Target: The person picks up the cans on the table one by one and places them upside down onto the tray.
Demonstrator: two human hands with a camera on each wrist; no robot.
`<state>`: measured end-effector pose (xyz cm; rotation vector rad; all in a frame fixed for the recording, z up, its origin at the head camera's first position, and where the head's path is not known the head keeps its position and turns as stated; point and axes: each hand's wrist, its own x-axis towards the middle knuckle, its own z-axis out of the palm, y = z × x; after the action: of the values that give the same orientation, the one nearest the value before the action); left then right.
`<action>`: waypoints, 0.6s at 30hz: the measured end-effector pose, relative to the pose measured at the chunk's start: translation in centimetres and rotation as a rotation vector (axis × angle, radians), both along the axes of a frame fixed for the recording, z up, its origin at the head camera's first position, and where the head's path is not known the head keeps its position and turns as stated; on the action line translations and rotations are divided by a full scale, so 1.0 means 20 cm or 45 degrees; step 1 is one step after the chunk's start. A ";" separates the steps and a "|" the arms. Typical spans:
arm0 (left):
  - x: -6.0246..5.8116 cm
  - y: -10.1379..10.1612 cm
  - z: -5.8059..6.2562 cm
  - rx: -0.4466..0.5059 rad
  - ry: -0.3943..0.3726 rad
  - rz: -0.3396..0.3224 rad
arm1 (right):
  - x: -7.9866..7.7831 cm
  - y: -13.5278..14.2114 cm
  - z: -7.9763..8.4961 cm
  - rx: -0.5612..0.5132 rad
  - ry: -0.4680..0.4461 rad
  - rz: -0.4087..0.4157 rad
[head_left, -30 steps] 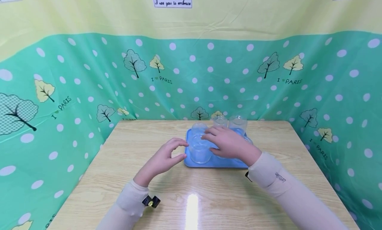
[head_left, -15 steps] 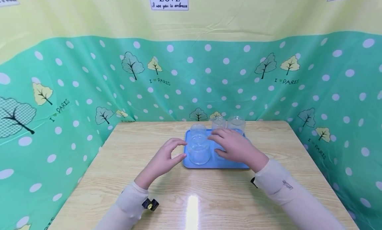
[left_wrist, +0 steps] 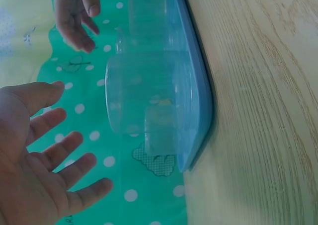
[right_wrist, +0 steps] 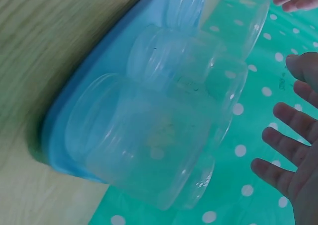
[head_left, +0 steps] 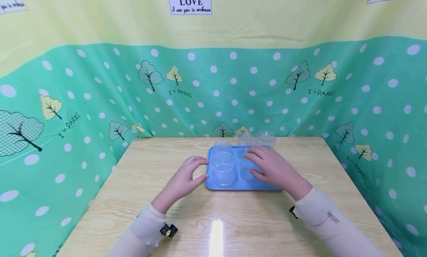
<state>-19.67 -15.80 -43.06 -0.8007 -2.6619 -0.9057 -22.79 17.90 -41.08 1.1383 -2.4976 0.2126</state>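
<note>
A blue tray bears several clear, see-through jars. My left hand hovers just left of the wide front-left jar, thumb and fingers spread and holding nothing; in the left wrist view that jar stands apart from the fingers. Over the right part of the tray is my right hand, its fingers relaxed and bent a little, also with nothing in it. It partly covers the front-middle jar and hides the tray's right side. The right wrist view has a large jar near the tray corner, below the fingers.
A smaller jar stands behind the wide one, and two taller jars, one narrow and one wider, stand at the back. The wooden table ends at a green dotted cloth on three sides.
My right hand has moved from above the front-left jar rightward and slightly toward me, uncovering the middle of the tray. My left hand has hardly moved, and the jars stay in place.
</note>
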 end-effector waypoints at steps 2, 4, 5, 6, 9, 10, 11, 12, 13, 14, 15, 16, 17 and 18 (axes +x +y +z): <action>0.00 0.00 0.00 -0.013 -0.023 0.031 | 0.01 0.02 -0.01 -0.010 -0.004 -0.010; 0.00 -0.01 -0.01 -0.016 -0.029 0.049 | 0.01 0.03 -0.02 -0.015 -0.007 -0.025; 0.00 -0.01 -0.01 -0.024 -0.034 0.060 | 0.01 0.03 -0.02 -0.021 -0.006 -0.029; -0.01 -0.01 -0.01 -0.025 -0.031 0.060 | 0.01 0.04 -0.02 -0.027 -0.005 -0.037; -0.01 -0.01 -0.01 -0.032 -0.027 0.059 | 0.00 0.05 -0.03 -0.040 0.004 -0.052; -0.01 -0.01 -0.01 -0.037 -0.030 0.062 | 0.00 0.06 -0.03 -0.042 0.006 -0.056; -0.01 -0.01 -0.01 -0.038 -0.035 0.064 | 0.01 0.07 -0.03 -0.045 0.007 -0.061; -0.01 -0.01 -0.01 -0.038 -0.034 0.063 | 0.01 0.08 -0.04 -0.047 0.011 -0.066; -0.01 -0.02 -0.01 -0.040 -0.038 0.067 | 0.01 0.09 -0.04 -0.050 0.012 -0.070; -0.01 -0.02 -0.01 -0.041 -0.039 0.069 | 0.01 0.11 -0.04 -0.053 0.016 -0.074; -0.01 -0.02 -0.02 -0.042 -0.041 0.072 | 0.01 0.12 -0.05 -0.056 0.015 -0.075; -0.01 -0.03 -0.02 -0.045 -0.041 0.077 | 0.02 0.14 -0.05 -0.056 0.021 -0.081; -0.01 -0.03 -0.02 -0.050 -0.038 0.083 | 0.02 0.15 -0.06 -0.056 0.025 -0.088; -0.01 -0.03 -0.02 -0.057 -0.035 0.090 | 0.02 0.17 -0.06 -0.060 0.030 -0.091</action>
<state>-19.90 -16.49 -43.49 -0.7041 -2.7239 -0.8491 -22.41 21.21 -42.31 1.0251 -2.4942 0.2355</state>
